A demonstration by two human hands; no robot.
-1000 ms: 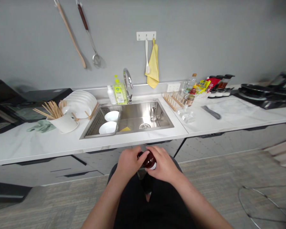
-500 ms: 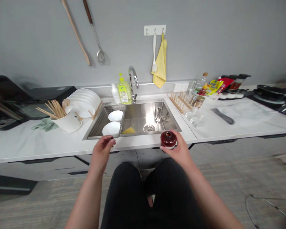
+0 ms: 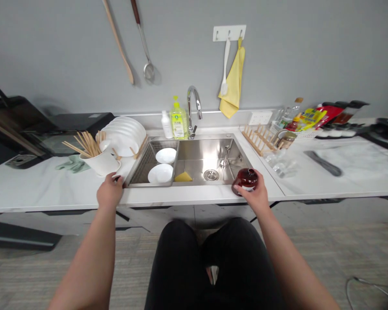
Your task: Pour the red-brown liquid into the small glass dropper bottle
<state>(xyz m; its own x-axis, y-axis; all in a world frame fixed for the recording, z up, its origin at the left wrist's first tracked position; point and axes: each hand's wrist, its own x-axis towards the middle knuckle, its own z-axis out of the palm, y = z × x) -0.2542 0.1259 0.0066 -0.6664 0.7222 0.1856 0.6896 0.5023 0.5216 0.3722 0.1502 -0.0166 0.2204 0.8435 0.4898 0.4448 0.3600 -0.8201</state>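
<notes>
At about 4 o'clock in the head view, the dark red bottle (image 3: 242, 180) sits in the grasp of the right hand (image 3: 259, 196), by the front corner of the sink (image 3: 197, 165). The fingers hide its right side, the base is out of sight, and its label is too small to read. Whether it touches the counter (image 3: 197, 196) cannot be told. The left hand (image 3: 110, 192), between 8 and 9 o'clock, pinches a small dark piece (image 3: 117, 178), mostly covered by the fingers. The wooden spatula (image 3: 119, 42) and strainer (image 3: 148, 69) are cut off at 11 o'clock. The bottle's uncapped mouth faces up, toward the camera; its long axis looks near upright, foreshortened from above.
</notes>
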